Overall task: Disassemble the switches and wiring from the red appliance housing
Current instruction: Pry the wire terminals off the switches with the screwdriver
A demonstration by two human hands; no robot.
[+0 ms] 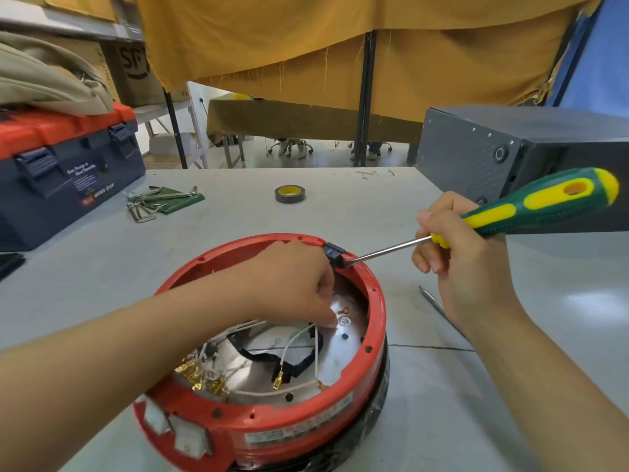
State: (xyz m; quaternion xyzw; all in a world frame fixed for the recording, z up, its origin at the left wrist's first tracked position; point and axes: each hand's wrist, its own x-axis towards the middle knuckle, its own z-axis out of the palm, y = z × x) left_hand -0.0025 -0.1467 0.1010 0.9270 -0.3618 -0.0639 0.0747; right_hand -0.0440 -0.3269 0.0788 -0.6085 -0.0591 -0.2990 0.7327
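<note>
housing: red appliance housing sat open side up on the grey table, close in front of the person, between the two forearms.
switch: black switch sat at the far-right rim of the housing, just beyond the left knuckles.
key relation: screwdriver ran long axis from upper right down-left, flat tip touching the switch's right side at the rim; likely a prying move, judged from tip placement.
right hand: right hand curled round the shaft end of the green-yellow handle, outside the housing, right of the switch.
left hand: left hand reached inside the housing, fingers curled down at the white wires; what it pinched, cannot tell.
nearer hand: left, almost touching the switch.
wiring: loose wires with brass terminals lay in the near-left part of the interior.
near wall: two white switch blocks on the outside, label strip unreadable.
writing: toolbox showed "WING BOX"; cardboard box showed "SF".
</note>
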